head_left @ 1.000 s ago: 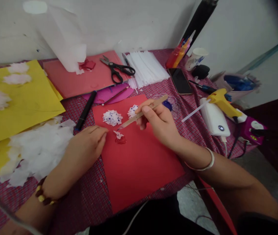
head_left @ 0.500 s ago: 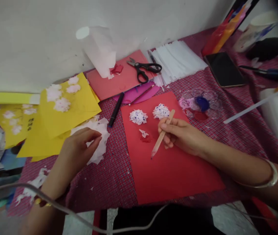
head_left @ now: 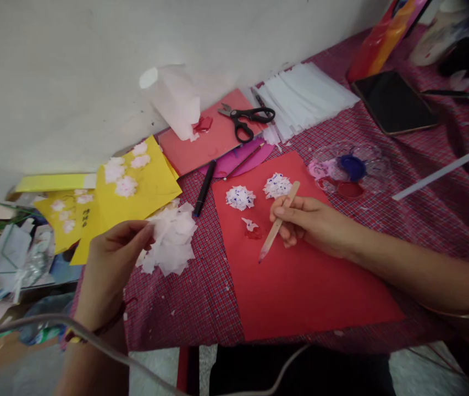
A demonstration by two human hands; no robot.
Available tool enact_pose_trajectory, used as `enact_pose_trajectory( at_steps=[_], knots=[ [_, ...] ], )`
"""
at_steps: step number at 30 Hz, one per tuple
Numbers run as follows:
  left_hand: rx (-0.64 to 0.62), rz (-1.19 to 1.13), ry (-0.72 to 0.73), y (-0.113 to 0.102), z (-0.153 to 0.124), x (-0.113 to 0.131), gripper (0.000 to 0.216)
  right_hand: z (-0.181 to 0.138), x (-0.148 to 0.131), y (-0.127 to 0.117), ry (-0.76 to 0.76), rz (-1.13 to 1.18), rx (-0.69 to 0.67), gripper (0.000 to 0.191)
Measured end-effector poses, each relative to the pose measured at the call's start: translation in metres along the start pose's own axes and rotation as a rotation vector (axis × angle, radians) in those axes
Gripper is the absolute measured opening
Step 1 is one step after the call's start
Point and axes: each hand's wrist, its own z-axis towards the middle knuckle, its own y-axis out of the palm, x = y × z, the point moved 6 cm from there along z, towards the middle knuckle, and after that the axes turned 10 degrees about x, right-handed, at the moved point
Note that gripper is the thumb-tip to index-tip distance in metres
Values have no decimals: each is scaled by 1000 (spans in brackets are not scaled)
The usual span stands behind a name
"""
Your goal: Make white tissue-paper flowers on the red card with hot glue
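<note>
My right hand [head_left: 306,223] grips a wooden craft stick [head_left: 276,225], its stained tip pointing down over a red sheet of paper [head_left: 300,297]. On that sheet sit two white paper flowers with blue flecks, a left one [head_left: 240,197] and a right one [head_left: 277,186]. Below them a small white paper scrap [head_left: 249,224] rests by a glossy red patch [head_left: 253,234]. My left hand [head_left: 112,258] is closed in a pinch on thin white tissue paper at the left edge of a heap of cut tissue pieces [head_left: 174,239]. Its fingertips partly hide what they hold.
A clear palette [head_left: 370,165] with pink, blue and red paint stands right of the sheet. Scissors [head_left: 244,118] lie on a pinkish-red board [head_left: 201,146]. Around are a black pen [head_left: 204,188], yellow cards [head_left: 152,187], a phone [head_left: 395,102] and white strips [head_left: 304,99]. A cable [head_left: 106,349] crosses in front.
My left hand has shifted from over the tissue heap to its left edge, fingertips now pinched at the paper. My right hand keeps its hold on the craft stick. The camera view has shifted slightly.
</note>
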Motion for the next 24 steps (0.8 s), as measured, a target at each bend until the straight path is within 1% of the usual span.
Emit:
enact_pose_trajectory(
  at_steps=[4,6,8,10,11,12,14,17,21,24],
  knots=[
    [-133,-194,-92,14,0,-11,20,0,-1,1,-5,-1,-5,23],
    [-182,-186,-83,22,1,-16,22,0,-1,1,-5,-2,-9,22],
    [-186,-77,49,27,2,-12,20,0,-1,1,-4,-5,-15,21],
    [-164,30,204,28,-1,-2,17,1,-1,1,-4,-8,-17,22],
    [-159,52,234,29,-3,2,16,1,-1,1,-4,-9,-16,22],
    [-167,50,221,31,-6,6,17,1,-1,2,-12,-7,-18,22],
    [-226,-3,117,40,-13,10,19,0,-5,3,-58,3,-29,24],
    [-342,-147,-7,62,-26,18,18,-6,-18,7,-196,12,-45,26],
    [-446,-298,-64,97,-39,27,14,-18,-38,12,-384,-101,-38,25],
    [-507,-386,-109,117,-43,28,18,-25,-46,16,-482,-215,-40,24]
  ],
)
